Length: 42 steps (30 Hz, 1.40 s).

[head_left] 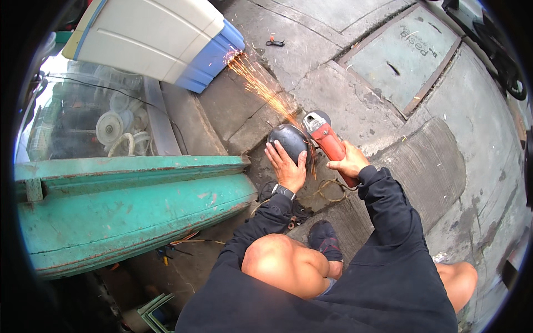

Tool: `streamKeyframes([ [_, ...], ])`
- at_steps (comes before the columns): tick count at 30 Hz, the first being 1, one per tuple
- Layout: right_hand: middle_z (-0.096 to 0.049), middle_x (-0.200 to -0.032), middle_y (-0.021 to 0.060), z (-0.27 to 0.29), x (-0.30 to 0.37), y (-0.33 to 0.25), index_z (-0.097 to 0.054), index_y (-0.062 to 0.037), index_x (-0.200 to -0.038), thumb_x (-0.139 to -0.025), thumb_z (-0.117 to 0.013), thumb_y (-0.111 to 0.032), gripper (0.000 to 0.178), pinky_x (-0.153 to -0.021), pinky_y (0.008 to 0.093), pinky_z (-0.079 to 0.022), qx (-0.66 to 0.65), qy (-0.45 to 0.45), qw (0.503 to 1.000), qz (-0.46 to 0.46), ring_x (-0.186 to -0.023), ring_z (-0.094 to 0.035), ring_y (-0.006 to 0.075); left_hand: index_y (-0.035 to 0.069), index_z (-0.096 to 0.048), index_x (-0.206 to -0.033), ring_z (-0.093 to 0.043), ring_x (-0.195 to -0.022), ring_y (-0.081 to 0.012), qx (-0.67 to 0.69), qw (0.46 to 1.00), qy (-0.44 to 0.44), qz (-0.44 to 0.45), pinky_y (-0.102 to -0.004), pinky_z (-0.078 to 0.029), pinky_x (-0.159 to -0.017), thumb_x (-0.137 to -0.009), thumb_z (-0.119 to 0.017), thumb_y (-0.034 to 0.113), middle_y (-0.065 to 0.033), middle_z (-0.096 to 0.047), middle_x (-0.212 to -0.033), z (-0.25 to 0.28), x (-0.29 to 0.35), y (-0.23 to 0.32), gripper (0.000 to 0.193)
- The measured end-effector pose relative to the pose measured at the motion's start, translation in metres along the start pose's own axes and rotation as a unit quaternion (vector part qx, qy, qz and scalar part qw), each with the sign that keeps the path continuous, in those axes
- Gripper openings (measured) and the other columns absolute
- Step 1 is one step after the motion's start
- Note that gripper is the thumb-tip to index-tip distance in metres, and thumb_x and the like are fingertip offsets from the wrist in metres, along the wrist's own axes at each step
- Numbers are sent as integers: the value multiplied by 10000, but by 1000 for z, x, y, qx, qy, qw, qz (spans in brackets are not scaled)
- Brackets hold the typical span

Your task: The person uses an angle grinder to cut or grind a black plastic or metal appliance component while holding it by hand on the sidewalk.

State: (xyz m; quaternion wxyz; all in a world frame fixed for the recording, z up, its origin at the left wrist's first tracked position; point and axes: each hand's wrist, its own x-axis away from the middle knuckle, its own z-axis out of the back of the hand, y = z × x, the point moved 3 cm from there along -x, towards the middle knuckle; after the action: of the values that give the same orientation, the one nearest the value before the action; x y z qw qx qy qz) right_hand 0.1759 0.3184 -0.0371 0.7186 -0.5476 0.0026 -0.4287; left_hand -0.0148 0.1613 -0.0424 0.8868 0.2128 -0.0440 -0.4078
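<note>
My right hand is wrapped round the body of a red angle grinder, whose metal head points up and away from me. Its disc side meets the right side of a black, smooth, rounded object, and a stream of orange sparks flies off toward the far left. The kind of rounded object is unclear. My left hand holds its near end, fingers on the left and thumb on the right. A watch sits on my left wrist. The contact point is partly hidden by the grinder head.
A white and blue cooler box stands where the sparks land. At left are a green metal ledge and a glass case with white parts inside. A cord loops below the grinder. A metal floor cover lies far right.
</note>
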Motion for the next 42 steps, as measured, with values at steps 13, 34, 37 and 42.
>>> streamKeyframes([
  [13, -709, -1184, 275, -5, -32, -15, -588, 37, -1280, -702, -905, -452, 821, -968, 447, -535, 10, -14, 999, 27, -1106, -704, 401, -107, -55, -1628, 15, -1568, -577, -16, 998, -66, -8, -616, -86, -1274, -1003, -638, 501, -413, 1, -1672, 5, -4, -4, 1049],
  [34, -689, -1246, 295, -1, 8, 9, -544, 67, -1368, -685, -904, -447, 928, -1002, 452, -527, -1, 12, 1000, 21, -1164, -683, 411, -82, -67, -1642, -5, -1578, -552, -23, 998, -54, -16, -600, -110, -1279, -994, -643, 529, -383, -22, -1688, 2, -2, -8, 1061],
  [37, -710, -1200, 270, -2, 10, 10, -581, 34, -1321, -691, -913, -437, 854, -965, 451, -541, 2, 18, 1000, 22, -1114, -705, 385, -84, -71, -1641, -8, -1577, -554, -23, 998, -54, -15, -599, -109, -1280, -992, -646, 526, -384, -24, -1687, 4, -2, -9, 1061],
  [42, -690, -1242, 298, 2, 0, -2, -531, 68, -1380, -684, -897, -449, 942, -1002, 446, -525, -8, -35, 999, -4, -1166, -683, 412, -88, -71, -1639, -6, -1575, -559, -25, 998, -56, -17, -600, -109, -1280, -991, -651, 521, -387, -24, -1686, 3, -2, -9, 1061],
])
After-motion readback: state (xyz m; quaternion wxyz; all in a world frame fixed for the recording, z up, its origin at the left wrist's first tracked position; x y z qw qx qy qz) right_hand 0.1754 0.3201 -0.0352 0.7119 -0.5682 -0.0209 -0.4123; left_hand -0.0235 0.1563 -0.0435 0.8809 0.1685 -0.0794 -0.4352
